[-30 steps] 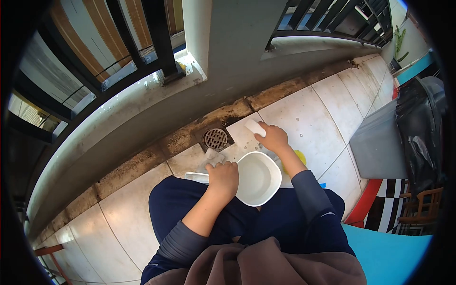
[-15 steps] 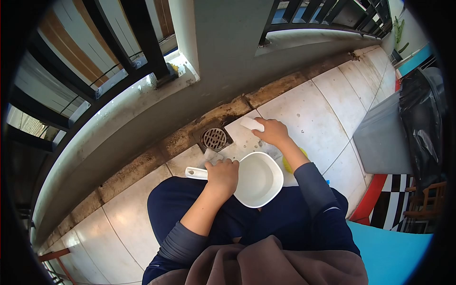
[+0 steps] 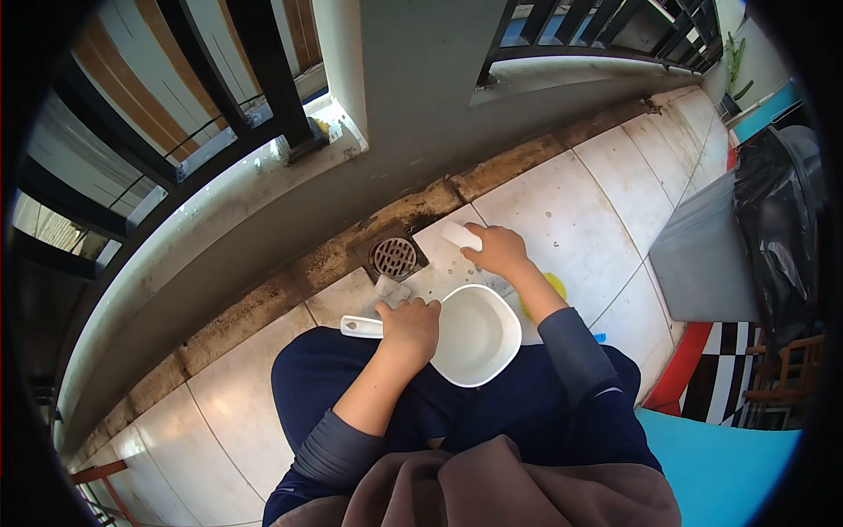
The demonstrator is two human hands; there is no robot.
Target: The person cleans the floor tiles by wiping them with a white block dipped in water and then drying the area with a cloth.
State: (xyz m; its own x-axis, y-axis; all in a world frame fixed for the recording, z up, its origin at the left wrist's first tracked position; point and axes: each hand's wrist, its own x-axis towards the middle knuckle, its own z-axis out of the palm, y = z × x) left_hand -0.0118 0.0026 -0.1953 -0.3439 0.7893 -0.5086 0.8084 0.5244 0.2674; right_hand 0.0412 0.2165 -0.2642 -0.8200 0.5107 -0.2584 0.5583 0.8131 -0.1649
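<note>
A white plastic water dipper (image 3: 477,338), squarish with rounded corners, is over my lap and the floor's edge, with what looks like water inside. My left hand (image 3: 409,332) is closed around its handle, whose holed end sticks out to the left. In my right hand (image 3: 499,249) is a white oblong block (image 3: 460,235), held low at the tiles; its underside is hidden, so its kind is unclear. Between the hands and the wall lies a round floor drain grate (image 3: 394,257). A pale flat piece (image 3: 392,288) lies just below the grate. Behind my right forearm a yellow object (image 3: 555,284) partly shows.
A grey wall (image 3: 421,114) with black railings (image 3: 263,70) runs along the far side, with a dirty brown strip at its foot. To the right stands a grey bin (image 3: 707,250) with a black plastic bag (image 3: 774,211). Stained white tiles (image 3: 562,198) surround me.
My right hand and the white block have shifted slightly left and down. My left hand keeps its hold on the dipper, nearly still. Slightly more of the yellow object shows.
</note>
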